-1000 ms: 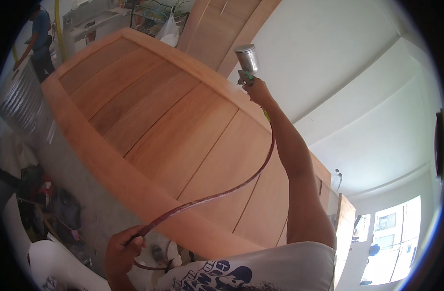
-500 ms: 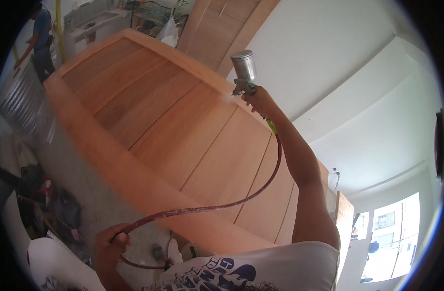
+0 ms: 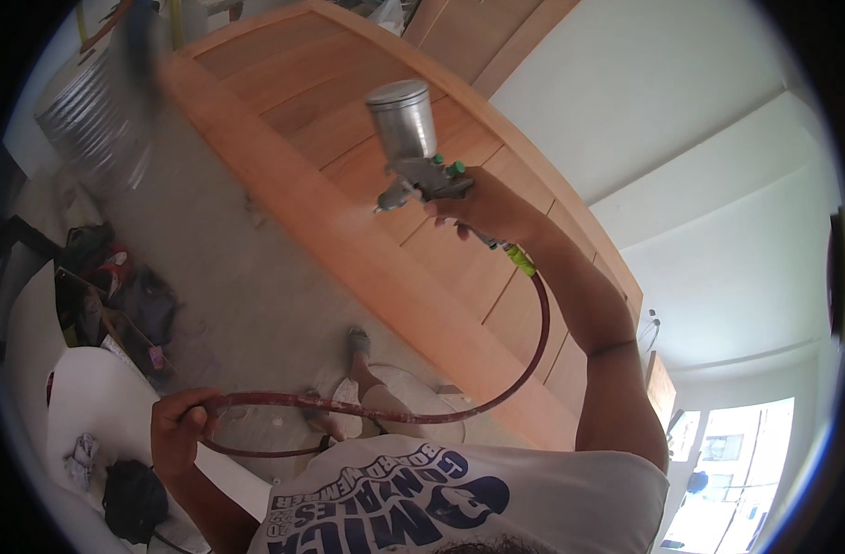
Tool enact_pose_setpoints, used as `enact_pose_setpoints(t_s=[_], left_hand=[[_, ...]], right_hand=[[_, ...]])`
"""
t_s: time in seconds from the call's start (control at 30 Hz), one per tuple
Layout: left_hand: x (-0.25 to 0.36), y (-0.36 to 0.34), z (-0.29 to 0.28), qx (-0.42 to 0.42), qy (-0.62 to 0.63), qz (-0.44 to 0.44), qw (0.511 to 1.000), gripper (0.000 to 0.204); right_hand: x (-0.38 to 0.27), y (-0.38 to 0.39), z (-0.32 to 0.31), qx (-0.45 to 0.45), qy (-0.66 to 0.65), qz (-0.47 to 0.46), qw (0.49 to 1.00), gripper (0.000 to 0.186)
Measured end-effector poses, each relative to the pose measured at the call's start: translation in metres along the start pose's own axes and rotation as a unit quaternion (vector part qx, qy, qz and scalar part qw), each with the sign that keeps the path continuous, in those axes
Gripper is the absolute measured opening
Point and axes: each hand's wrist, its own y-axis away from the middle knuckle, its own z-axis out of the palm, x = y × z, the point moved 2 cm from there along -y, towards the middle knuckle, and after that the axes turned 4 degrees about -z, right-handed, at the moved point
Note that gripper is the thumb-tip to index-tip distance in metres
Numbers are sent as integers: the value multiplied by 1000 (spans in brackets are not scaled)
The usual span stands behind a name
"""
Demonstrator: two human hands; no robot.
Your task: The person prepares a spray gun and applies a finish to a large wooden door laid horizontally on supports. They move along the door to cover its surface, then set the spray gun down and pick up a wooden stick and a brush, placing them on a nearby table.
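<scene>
My right hand (image 3: pixel 482 205) is wrapped round the grip of a spray gun (image 3: pixel 422 181) with a silver cup (image 3: pixel 402 120) on top. A faint mist leaves its nozzle over the near edge of a large panelled wooden door (image 3: pixel 293 240). From a yellow-green fitting (image 3: pixel 521 259) below the grip, a dark red air hose (image 3: pixel 422 415) curves down and across in front of me. Low on the left, my left hand (image 3: pixel 178 427) is closed round that hose, holding it clear of the wood.
A clear-wrapped roll (image 3: pixel 90 120) stands at the far left, with a blurred person (image 3: pixel 138 46) beside it. Bags and dark clutter (image 3: pixel 136 305) lie on the floor to the left. A white curved surface (image 3: pixel 95 406) is near my left arm. Another wooden door (image 3: pixel 468 42) leans at the back.
The spray gun has come nearer and leftward, from the door's far part to its near edge. My left hand has moved left and up with the hose. The view has shifted too.
</scene>
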Motion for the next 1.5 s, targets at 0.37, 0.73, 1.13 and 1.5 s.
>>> enact_pose_setpoints(t_s=[0.37,0.73,1.13,1.5], left_hand=[[-26,-37,25,-4,-12,-22,1000,45],[-9,-102,136,2,-46,-64,997,45],[13,-187,242,11,7,-113,994,41],[-26,-139,155,12,-26,-119,993,35]], right_hand=[[67,-27,-20,18,29,1,999,24],[193,-93,-176,197,85,-36,976,32],[323,-172,-377,399,330,-2,856,35],[233,-76,-244,231,106,14,967,30]])
